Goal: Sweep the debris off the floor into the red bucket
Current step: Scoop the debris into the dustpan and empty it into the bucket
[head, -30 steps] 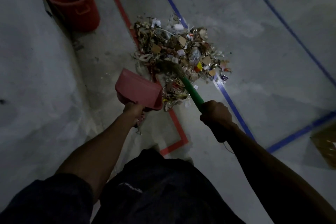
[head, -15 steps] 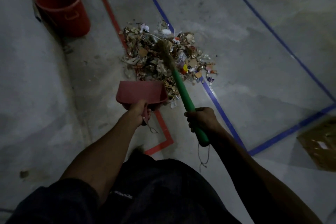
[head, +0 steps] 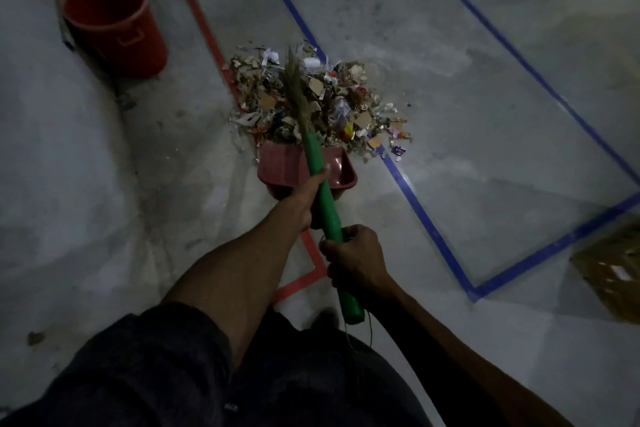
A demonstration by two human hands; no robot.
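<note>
Dim concrete floor point(head: 450, 87), blue and red tape lines. Debris point(head: 311, 100) heaped ahead of pink dustpan point(head: 284, 163); red bucket point(head: 114, 24) far left. Right grip point(head: 356, 260) wraps broom point(head: 325, 204); left grip point(head: 304, 198) prob. holds dustpan handle.

- The left arm reaches forward from the lower left, bare from the rolled dark sleeve point(head: 145, 357) down to the wrist, almost straight.
- The left hand point(head: 306, 196) is at the near end of the dustpan point(head: 284, 163); its grip on the handle is hidden behind the broom point(head: 323, 198), with one finger lying along the green shaft.
- The right arm comes in from the lower right, bare, bent slightly at the elbow.
- The right hand point(head: 353, 258) is curled round the broom near its butt end, knuckles up, thumb side toward the left arm.
- Both hands are close together, the left ahead of the right.
</note>
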